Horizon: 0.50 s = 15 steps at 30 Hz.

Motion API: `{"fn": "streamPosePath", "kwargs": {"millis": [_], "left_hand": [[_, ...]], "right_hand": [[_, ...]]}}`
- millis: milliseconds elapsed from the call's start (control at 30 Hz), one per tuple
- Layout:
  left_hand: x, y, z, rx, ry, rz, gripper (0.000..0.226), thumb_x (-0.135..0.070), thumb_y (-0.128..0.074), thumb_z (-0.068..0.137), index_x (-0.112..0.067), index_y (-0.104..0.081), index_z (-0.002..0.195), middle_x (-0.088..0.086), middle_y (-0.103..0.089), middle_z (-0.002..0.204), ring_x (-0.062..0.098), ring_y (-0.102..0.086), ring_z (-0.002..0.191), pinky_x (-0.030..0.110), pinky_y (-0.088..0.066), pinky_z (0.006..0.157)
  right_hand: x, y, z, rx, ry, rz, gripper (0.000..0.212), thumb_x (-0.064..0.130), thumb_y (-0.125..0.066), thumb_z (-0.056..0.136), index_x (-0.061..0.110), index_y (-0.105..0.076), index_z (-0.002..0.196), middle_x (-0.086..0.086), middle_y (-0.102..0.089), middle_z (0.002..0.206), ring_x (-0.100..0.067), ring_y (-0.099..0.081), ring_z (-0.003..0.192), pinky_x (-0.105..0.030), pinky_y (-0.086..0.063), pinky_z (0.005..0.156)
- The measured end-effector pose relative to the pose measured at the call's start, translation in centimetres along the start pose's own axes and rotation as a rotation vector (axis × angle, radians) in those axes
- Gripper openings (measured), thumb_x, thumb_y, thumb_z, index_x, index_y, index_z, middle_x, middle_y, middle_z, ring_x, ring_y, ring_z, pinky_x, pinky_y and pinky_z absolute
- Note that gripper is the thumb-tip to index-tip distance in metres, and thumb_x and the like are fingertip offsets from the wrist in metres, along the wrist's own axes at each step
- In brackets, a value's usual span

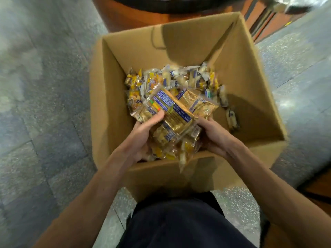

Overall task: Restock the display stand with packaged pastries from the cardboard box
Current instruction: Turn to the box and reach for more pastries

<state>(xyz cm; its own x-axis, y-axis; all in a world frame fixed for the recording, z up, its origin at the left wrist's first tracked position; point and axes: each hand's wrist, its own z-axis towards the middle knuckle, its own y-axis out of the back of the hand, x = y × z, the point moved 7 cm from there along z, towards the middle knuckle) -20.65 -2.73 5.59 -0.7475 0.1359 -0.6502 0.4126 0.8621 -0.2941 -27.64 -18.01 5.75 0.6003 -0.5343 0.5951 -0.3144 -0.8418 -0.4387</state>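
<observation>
Cardboard box [107, 90] sits on the floor, packaged pastries [172, 81] heaped in its bottom. Left hand [143, 138] grips the bundle [176, 117], thumb pressed on the top packet and fingers curled beneath. Right hand [215, 136] clasps the other side. Best to squeeze both sides evenly and lift level, I'd say, because one loose packet [183, 159] dangles over the near rim. The wooden base [136, 17] up top, maybe the display stand, is cut off. Blur smears the labels, and the right fingertips are buried under wrappers.

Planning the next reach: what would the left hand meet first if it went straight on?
The left hand grips pastry packets, so those first; beyond them, likely the loose pile.
</observation>
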Motion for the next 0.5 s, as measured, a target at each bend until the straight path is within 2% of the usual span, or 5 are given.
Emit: {"fn": "streamPosePath", "kwargs": {"millis": [133,200,267,333,500], "left_hand": [[-1.6,-2.0,-4.4,0.133,0.009,-0.001,0.062,-0.045,-0.075,0.076,-0.015,-0.061,0.128,0.010,-0.071,0.119,0.027,-0.068,0.109,0.043,-0.056,0.088],[-2.4,-4.1,-6.5,0.216,0.001,0.016,0.057,-0.040,-0.076,0.076,-0.012,-0.063,0.124,0.014,-0.070,0.120,0.030,-0.068,0.109,0.046,-0.055,0.091],[-3.0,-6.8,-8.2,0.306,-0.022,0.064,0.050,-0.038,-0.072,0.078,-0.012,-0.065,0.120,0.015,-0.070,0.119,0.029,-0.070,0.102,0.042,-0.060,0.082],[-3.4,-10.1,-9.8,0.374,-0.032,0.128,0.048,-0.037,-0.066,0.077,-0.009,-0.067,0.115,0.017,-0.071,0.116,0.028,-0.071,0.093,0.038,-0.061,0.072],[-2.4,-20.1,-13.4,0.493,-0.025,0.233,0.049,-0.037,-0.075,0.067,-0.009,-0.071,0.107,0.016,-0.073,0.109,0.028,-0.073,0.087,0.039,-0.062,0.067]], "right_hand": [[-0.8,-2.4,-6.4,-0.056,0.154,0.144,0.032,0.023,-0.062,0.081,0.010,-0.072,0.108,-0.007,-0.077,0.095,-0.017,-0.075,0.082,-0.028,-0.059,0.063],[-1.0,-2.9,-9.7,-0.073,0.229,0.175,0.022,0.025,-0.073,0.075,0.016,-0.081,0.093,-0.007,-0.077,0.102,-0.019,-0.074,0.093,-0.030,-0.059,0.073],[-1.1,-2.6,-13.2,-0.107,0.279,0.185,0.055,0.036,-0.094,0.054,0.017,-0.078,0.104,-0.011,-0.073,0.117,-0.026,-0.069,0.110,-0.039,-0.058,0.088],[-1.4,-1.1,-17.0,-0.177,0.345,0.235,0.084,0.042,-0.101,0.035,0.014,-0.075,0.110,-0.013,-0.071,0.120,-0.027,-0.069,0.110,-0.043,-0.057,0.092],[-1.8,2.3,-27.3,-0.290,0.595,0.321,0.071,0.041,-0.102,0.031,0.017,-0.082,0.094,-0.009,-0.077,0.102,-0.020,-0.075,0.088,-0.036,-0.062,0.073]]}}
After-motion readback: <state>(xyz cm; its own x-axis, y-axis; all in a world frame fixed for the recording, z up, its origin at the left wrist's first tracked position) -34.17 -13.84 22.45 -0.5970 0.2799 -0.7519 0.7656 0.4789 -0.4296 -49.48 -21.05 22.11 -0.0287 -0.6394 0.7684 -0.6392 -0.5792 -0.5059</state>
